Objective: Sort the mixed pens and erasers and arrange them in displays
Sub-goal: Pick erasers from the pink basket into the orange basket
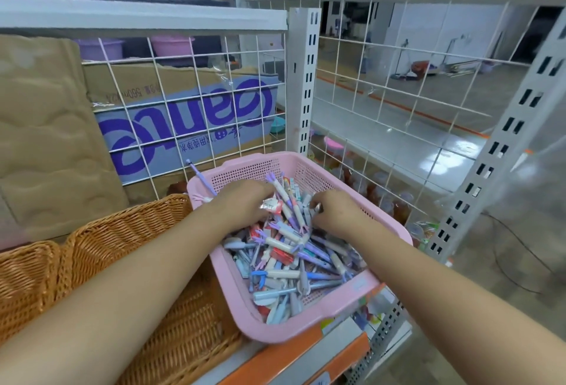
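The mixed pens and erasers (pixel 291 257) lay heaped in a pink basket (pixel 251 170) on the shelf, just beside a wicker basket (pixel 137 225); one purple pen (pixel 202 182) rested across the pink basket's far left rim; the left hand (pixel 245 201) and right hand (pixel 335 211) both reached into the far end of the heap, fingers curled down among the pens; whether either hand actually pinched anything could not be told; a cardboard box (pixel 190 115) stood behind the wire grid (pixel 153 63).
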